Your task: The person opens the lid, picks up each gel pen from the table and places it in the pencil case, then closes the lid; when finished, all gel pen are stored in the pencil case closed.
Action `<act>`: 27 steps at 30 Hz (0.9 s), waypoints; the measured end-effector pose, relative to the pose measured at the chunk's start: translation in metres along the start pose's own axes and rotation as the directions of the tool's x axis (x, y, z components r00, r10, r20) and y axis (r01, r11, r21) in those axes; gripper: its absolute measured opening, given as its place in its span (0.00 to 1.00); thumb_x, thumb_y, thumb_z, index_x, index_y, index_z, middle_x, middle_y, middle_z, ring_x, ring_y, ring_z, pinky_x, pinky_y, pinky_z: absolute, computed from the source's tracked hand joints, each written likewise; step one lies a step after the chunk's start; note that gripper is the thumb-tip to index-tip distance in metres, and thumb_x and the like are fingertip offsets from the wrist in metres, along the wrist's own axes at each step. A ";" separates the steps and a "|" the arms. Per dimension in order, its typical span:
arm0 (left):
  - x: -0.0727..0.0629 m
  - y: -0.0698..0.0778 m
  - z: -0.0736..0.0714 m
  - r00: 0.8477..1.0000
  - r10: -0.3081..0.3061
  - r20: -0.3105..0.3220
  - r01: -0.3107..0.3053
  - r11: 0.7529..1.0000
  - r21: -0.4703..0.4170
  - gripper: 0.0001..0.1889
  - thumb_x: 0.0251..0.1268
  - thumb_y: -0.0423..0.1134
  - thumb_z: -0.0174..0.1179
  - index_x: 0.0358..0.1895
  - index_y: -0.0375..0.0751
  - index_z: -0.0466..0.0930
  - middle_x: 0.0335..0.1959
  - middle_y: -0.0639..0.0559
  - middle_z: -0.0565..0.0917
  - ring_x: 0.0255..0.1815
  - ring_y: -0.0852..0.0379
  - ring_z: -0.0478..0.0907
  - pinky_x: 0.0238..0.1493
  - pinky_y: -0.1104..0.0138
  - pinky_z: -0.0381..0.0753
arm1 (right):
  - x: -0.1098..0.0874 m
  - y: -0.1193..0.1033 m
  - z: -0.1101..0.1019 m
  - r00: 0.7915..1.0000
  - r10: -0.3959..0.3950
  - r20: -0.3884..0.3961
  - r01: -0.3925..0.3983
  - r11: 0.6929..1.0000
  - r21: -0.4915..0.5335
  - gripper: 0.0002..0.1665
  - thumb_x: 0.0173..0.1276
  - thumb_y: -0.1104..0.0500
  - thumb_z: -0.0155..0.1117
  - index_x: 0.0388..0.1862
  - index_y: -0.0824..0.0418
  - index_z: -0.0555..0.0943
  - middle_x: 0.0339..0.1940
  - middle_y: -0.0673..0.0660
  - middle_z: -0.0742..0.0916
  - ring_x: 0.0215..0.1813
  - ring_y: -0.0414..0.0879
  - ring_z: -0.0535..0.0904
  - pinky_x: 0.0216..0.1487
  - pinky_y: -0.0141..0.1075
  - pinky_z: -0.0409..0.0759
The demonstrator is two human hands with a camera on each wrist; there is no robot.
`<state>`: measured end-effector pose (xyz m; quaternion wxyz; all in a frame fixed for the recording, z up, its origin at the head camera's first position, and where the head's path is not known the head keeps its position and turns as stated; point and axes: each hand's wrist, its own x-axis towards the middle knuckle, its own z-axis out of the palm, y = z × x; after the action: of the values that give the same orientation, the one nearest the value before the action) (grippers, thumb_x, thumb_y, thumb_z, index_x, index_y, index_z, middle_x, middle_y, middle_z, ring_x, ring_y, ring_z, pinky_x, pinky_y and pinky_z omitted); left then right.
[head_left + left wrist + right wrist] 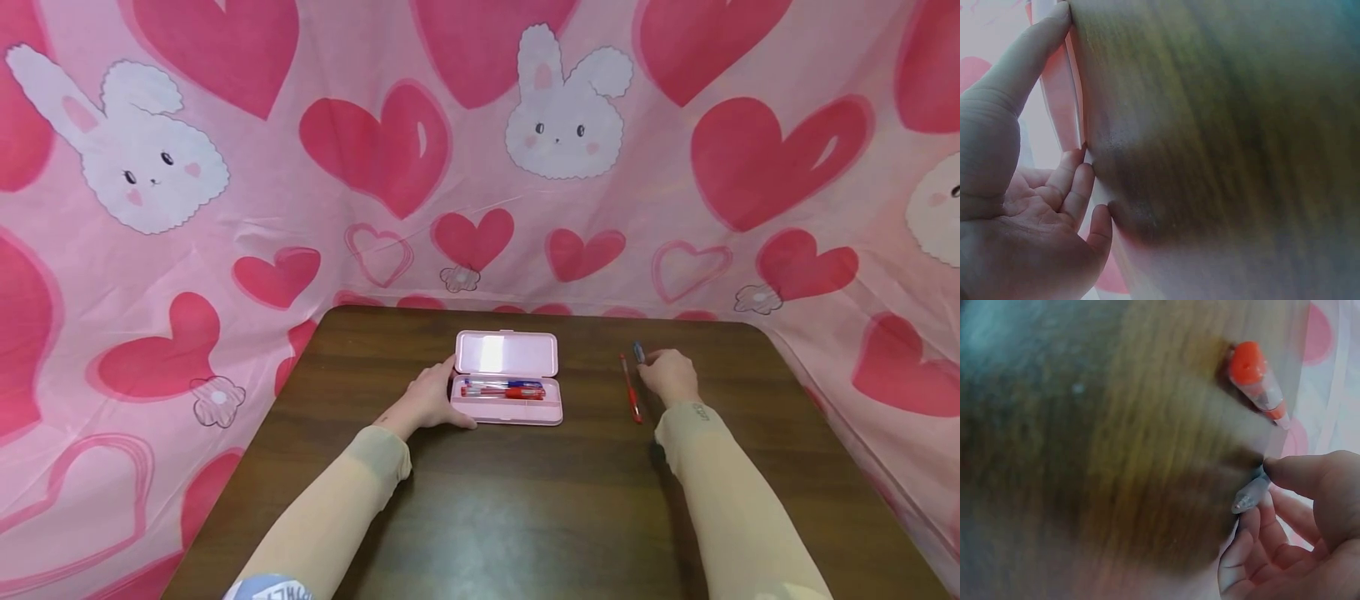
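Observation:
A pink pencil case (506, 412) lies on the table with its lid (517, 354) folded back. Several pens (517, 392) with red and blue caps rest inside it. My left hand (429, 398) holds the case by its left end, thumb along the front edge and fingers toward the hinge side. In the left wrist view the case's pink side (1063, 106) shows between thumb and fingertips. Over on the right, my right hand (671, 377) pinches a pen with a blue end (638, 352) between thumb and fingers, close over the tabletop. Its clear end (1249, 499) shows in the right wrist view.
A red pen (630, 390) lies on the table just left of my right hand. The dark wooden table (510, 508) ends at a pink cloth (480, 183) printed with hearts and rabbits, which hangs behind it and along both sides.

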<state>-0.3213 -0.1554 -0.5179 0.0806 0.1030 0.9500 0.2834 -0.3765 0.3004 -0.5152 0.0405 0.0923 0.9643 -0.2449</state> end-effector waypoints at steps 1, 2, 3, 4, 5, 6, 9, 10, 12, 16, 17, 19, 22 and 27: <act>0.000 0.000 0.000 1.000 0.002 0.000 -0.002 1.000 0.000 0.73 0.41 0.61 0.90 0.90 0.48 0.53 0.77 0.42 0.77 0.79 0.40 0.70 0.84 0.37 0.67 | 0.000 0.000 0.000 1.000 -0.003 -0.001 0.003 1.000 -0.002 0.29 0.80 0.51 0.61 0.67 0.71 0.84 0.68 0.75 0.86 0.68 0.75 0.82 0.67 0.65 0.82; 0.000 0.001 0.000 1.000 0.002 0.000 -0.002 1.000 0.002 0.73 0.41 0.61 0.90 0.90 0.48 0.53 0.77 0.41 0.77 0.79 0.39 0.70 0.84 0.37 0.67 | -0.001 0.000 0.000 1.000 -0.003 0.001 0.003 1.000 -0.003 0.28 0.80 0.51 0.61 0.66 0.70 0.84 0.68 0.75 0.86 0.68 0.74 0.82 0.66 0.65 0.82; 0.000 0.001 -0.001 1.000 0.002 0.001 -0.002 1.000 0.002 0.73 0.41 0.61 0.90 0.90 0.48 0.53 0.77 0.41 0.77 0.79 0.39 0.70 0.84 0.37 0.67 | -0.001 0.000 0.000 1.000 -0.004 0.001 0.004 1.000 -0.006 0.28 0.79 0.52 0.60 0.66 0.70 0.85 0.68 0.75 0.86 0.67 0.74 0.82 0.65 0.65 0.82; 0.000 0.001 -0.001 1.000 0.001 0.003 -0.001 1.000 0.003 0.73 0.41 0.61 0.90 0.90 0.48 0.53 0.77 0.41 0.77 0.79 0.39 0.70 0.84 0.37 0.67 | -0.001 0.000 0.000 1.000 -0.006 -0.002 0.006 1.000 -0.007 0.27 0.79 0.52 0.60 0.66 0.70 0.85 0.68 0.75 0.86 0.67 0.74 0.83 0.64 0.64 0.83; 0.000 0.001 -0.001 1.000 0.001 0.003 -0.001 1.000 0.001 0.73 0.41 0.61 0.90 0.90 0.48 0.53 0.78 0.41 0.77 0.79 0.39 0.70 0.84 0.37 0.67 | -0.001 0.000 -0.001 1.000 -0.008 -0.003 0.008 1.000 -0.003 0.27 0.79 0.52 0.59 0.67 0.69 0.85 0.68 0.74 0.86 0.67 0.74 0.83 0.64 0.64 0.83; 0.000 0.001 -0.001 1.000 -0.001 0.004 0.001 1.000 -0.002 0.73 0.41 0.61 0.90 0.90 0.47 0.52 0.78 0.41 0.76 0.79 0.39 0.70 0.84 0.37 0.67 | -0.001 -0.001 -0.001 1.000 -0.012 -0.007 0.012 1.000 0.001 0.27 0.79 0.52 0.59 0.67 0.69 0.85 0.68 0.74 0.86 0.67 0.74 0.83 0.64 0.64 0.83; 0.000 0.000 0.000 1.000 -0.005 0.007 0.005 1.000 -0.003 0.73 0.41 0.61 0.90 0.90 0.47 0.53 0.77 0.41 0.77 0.78 0.39 0.70 0.83 0.36 0.67 | -0.002 -0.005 -0.003 0.999 -0.034 -0.028 0.035 0.999 0.012 0.28 0.80 0.52 0.57 0.67 0.68 0.85 0.69 0.73 0.86 0.67 0.74 0.83 0.63 0.64 0.83; 0.001 -0.001 0.000 1.000 -0.004 0.006 0.004 1.000 -0.002 0.73 0.41 0.62 0.90 0.90 0.47 0.53 0.77 0.41 0.77 0.78 0.40 0.70 0.83 0.36 0.68 | -0.003 -0.007 -0.004 0.998 -0.043 -0.038 0.044 0.999 0.017 0.28 0.80 0.52 0.57 0.68 0.67 0.85 0.69 0.73 0.86 0.67 0.74 0.83 0.63 0.64 0.83; 0.001 -0.001 0.000 1.000 -0.005 0.005 0.005 1.000 -0.001 0.73 0.40 0.62 0.90 0.90 0.46 0.53 0.76 0.41 0.77 0.77 0.40 0.71 0.82 0.36 0.68 | -0.005 -0.014 -0.007 0.996 -0.066 -0.054 0.067 0.998 0.022 0.28 0.80 0.51 0.57 0.68 0.67 0.85 0.69 0.72 0.86 0.68 0.74 0.83 0.63 0.64 0.83; 0.002 -0.001 -0.001 1.000 -0.007 0.007 0.007 1.000 -0.004 0.73 0.40 0.62 0.90 0.90 0.47 0.54 0.76 0.41 0.77 0.78 0.40 0.71 0.83 0.36 0.68 | -0.011 -0.028 -0.013 0.992 -0.106 -0.074 0.108 0.994 0.033 0.28 0.81 0.50 0.58 0.70 0.65 0.84 0.68 0.71 0.88 0.67 0.73 0.84 0.60 0.63 0.85; 0.001 -0.001 -0.001 1.000 -0.008 0.010 0.008 1.000 -0.009 0.73 0.40 0.62 0.90 0.90 0.47 0.53 0.77 0.41 0.77 0.78 0.40 0.70 0.83 0.36 0.67 | -0.012 -0.032 -0.013 0.990 -0.116 -0.077 0.119 0.992 0.035 0.27 0.81 0.50 0.59 0.70 0.64 0.84 0.66 0.71 0.89 0.65 0.72 0.85 0.58 0.62 0.86; 0.001 -0.001 -0.001 1.000 -0.012 0.015 0.012 1.000 -0.012 0.73 0.41 0.62 0.90 0.90 0.47 0.53 0.78 0.41 0.76 0.79 0.40 0.70 0.84 0.36 0.66 | -0.014 -0.039 -0.014 0.987 -0.136 -0.083 0.140 0.989 0.038 0.27 0.81 0.50 0.60 0.70 0.63 0.84 0.62 0.69 0.91 0.62 0.70 0.87 0.54 0.59 0.86; 0.001 0.000 -0.002 1.000 -0.013 0.019 0.013 1.000 -0.011 0.73 0.41 0.62 0.90 0.90 0.47 0.53 0.78 0.41 0.76 0.79 0.40 0.69 0.84 0.36 0.66 | -0.017 -0.050 -0.014 0.981 -0.169 -0.095 0.174 0.984 0.049 0.25 0.81 0.51 0.61 0.70 0.61 0.85 0.55 0.67 0.93 0.53 0.64 0.89 0.47 0.53 0.85; 0.002 0.000 -0.003 1.000 -0.009 0.018 0.010 1.000 -0.015 0.73 0.41 0.62 0.90 0.90 0.48 0.53 0.76 0.42 0.77 0.78 0.40 0.70 0.84 0.36 0.67 | -0.022 -0.069 -0.009 0.961 -0.245 -0.128 0.254 0.965 0.065 0.23 0.81 0.52 0.63 0.67 0.59 0.87 0.50 0.65 0.93 0.44 0.57 0.85 0.43 0.47 0.82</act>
<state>-0.3235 -0.1566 -0.5159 0.0913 0.1004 0.9476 0.2893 -0.3687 0.2419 -0.4725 -0.0518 -0.0140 0.9583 -0.2807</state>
